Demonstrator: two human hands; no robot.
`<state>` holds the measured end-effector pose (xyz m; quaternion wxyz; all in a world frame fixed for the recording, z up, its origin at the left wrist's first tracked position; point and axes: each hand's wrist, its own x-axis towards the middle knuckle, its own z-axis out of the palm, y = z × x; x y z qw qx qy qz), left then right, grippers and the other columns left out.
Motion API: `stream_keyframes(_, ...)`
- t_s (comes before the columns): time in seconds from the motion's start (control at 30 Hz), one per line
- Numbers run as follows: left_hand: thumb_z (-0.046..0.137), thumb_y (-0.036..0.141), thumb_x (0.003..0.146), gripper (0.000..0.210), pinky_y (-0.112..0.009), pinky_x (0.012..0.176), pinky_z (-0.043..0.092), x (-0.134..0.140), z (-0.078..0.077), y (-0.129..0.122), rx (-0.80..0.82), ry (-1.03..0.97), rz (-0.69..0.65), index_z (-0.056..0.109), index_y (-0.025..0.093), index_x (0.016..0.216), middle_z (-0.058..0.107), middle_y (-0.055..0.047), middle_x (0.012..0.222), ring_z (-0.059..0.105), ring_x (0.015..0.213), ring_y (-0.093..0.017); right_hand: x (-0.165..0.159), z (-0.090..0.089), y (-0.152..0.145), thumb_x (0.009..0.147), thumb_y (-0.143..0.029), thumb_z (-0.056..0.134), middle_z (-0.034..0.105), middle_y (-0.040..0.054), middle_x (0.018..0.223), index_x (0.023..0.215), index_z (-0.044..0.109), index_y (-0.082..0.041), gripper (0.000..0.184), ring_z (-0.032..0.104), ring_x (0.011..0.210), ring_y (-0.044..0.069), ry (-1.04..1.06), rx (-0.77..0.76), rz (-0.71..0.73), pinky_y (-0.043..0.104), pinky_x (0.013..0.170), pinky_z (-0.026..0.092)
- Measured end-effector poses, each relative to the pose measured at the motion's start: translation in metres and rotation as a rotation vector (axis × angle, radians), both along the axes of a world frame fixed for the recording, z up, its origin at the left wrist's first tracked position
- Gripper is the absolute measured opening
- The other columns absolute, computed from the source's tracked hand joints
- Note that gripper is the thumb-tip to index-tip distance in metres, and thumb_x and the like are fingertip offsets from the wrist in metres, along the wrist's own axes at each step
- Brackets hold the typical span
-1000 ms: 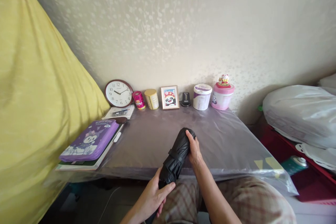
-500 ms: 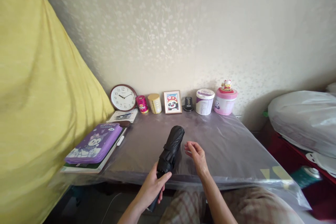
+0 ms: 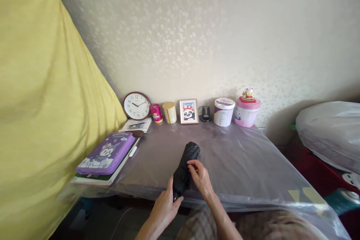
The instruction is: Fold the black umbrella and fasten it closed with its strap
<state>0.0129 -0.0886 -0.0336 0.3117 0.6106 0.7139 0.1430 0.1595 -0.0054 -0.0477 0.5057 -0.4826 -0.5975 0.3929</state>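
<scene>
A folded black umbrella (image 3: 185, 165) lay lengthwise near the front edge of the bench (image 3: 247, 157), its rounded far end pointing toward the wall and its fabric bunched in loose, matte creases. The left hand (image 3: 164, 206) was closed around its near end, thumb up along the side, while the right hand (image 3: 200, 176) rested its fingertips on the middle of the bundle without closing around it. The umbrella's handle was hidden inside the left hand and below the bench edge, so its shape could not be made out. A clear plastic sheet covered the bench and blurred the surface beneath. Both forearms ran out of the bottom of the view, as did the checked cloth over the person's lap.
</scene>
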Motion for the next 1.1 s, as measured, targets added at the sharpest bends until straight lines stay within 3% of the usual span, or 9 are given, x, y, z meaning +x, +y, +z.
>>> stream_keyframes(0.1,0.047,0.025,0.082,0.079,-0.026,0.081,0.043,0.0,-0.002,-0.006,0.087,0.055,-0.048,-0.002,0.014,0.142,0.058,-0.013,0.119,0.06,0.102,-0.021,-0.003,0.007,-0.003,0.08,-0.029,0.049,0.065,0.0038,0.085,0.091,0.063,-0.021,0.02,0.061,0.078,0.017,-0.163,0.102,0.031,0.029,0.073,0.048)
stream_keyframes(0.23,0.044,0.018,0.081,0.086,-0.024,0.088,0.04,0.001,-0.005,-0.014,0.169,0.093,-0.089,-0.019,0.019,0.14,0.033,-0.012,0.143,0.051,0.114,-0.018,-0.013,0.02,-0.008,0.081,-0.026,0.049,0.06,0.0035,0.084,0.095,0.06,-0.021,0.019,0.059,0.074,0.015,-0.344,0.186,0.066,0.027,0.071,0.048)
stream_keyframes(0.47,0.038,0.016,0.085,0.07,-0.024,0.081,0.043,0.001,-0.007,-0.016,0.125,0.285,-0.11,-0.001,0.02,0.143,0.053,-0.011,0.124,0.058,0.101,-0.019,-0.029,0.029,-0.009,0.079,-0.03,0.056,0.059,0.0034,0.086,0.096,0.057,-0.021,0.019,0.059,0.082,0.018,-0.669,0.237,-0.006,0.027,0.072,0.047)
stream_keyframes(0.67,0.037,0.015,0.086,0.069,-0.023,0.081,0.042,0.003,-0.005,-0.017,0.122,0.28,-0.107,-0.001,0.02,0.143,0.053,-0.012,0.123,0.058,0.101,-0.019,-0.037,0.029,-0.002,0.08,-0.031,0.056,0.061,0.0038,0.086,0.092,0.055,-0.02,0.016,0.06,0.078,0.018,-0.829,0.242,-0.052,0.026,0.068,0.045)
stream_keyframes(1.1,0.035,0.015,0.085,0.069,-0.025,0.079,0.044,0.002,-0.011,-0.016,0.148,0.269,-0.106,-0.002,0.018,0.143,0.051,-0.014,0.126,0.059,0.1,-0.02,-0.047,0.032,0.005,0.08,-0.03,0.052,0.063,0.002,0.082,0.085,0.049,-0.021,0.011,0.063,0.072,0.016,-0.954,0.216,-0.095,0.023,0.059,0.041)
